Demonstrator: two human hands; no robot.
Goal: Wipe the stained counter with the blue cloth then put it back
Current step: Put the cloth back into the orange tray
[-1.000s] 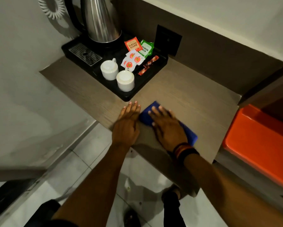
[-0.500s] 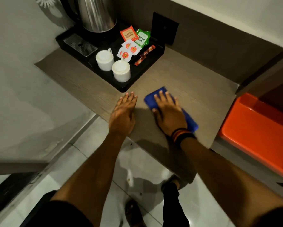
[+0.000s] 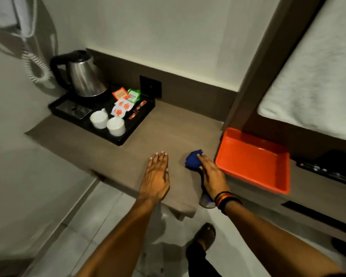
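The blue cloth (image 3: 193, 159) is bunched up on the brown wooden counter (image 3: 168, 126), near its right edge. My right hand (image 3: 212, 176) lies on top of the cloth and grips it, and a bit of cloth shows under the wrist. My left hand (image 3: 156, 176) rests flat on the counter, fingers apart, a short way left of the cloth. No stain is visible on the counter.
An orange plastic bin (image 3: 254, 158) stands just right of the cloth on a lower shelf. At the back left, a black tray (image 3: 136, 120) holds a steel kettle (image 3: 84, 76), two white cups (image 3: 108, 121) and sachets. A bed (image 3: 316, 76) is at the right.
My right hand has slid the cloth to the right, toward the orange bin, and the cloth is now bunched rather than flat. The head view has lifted and shows more wall.
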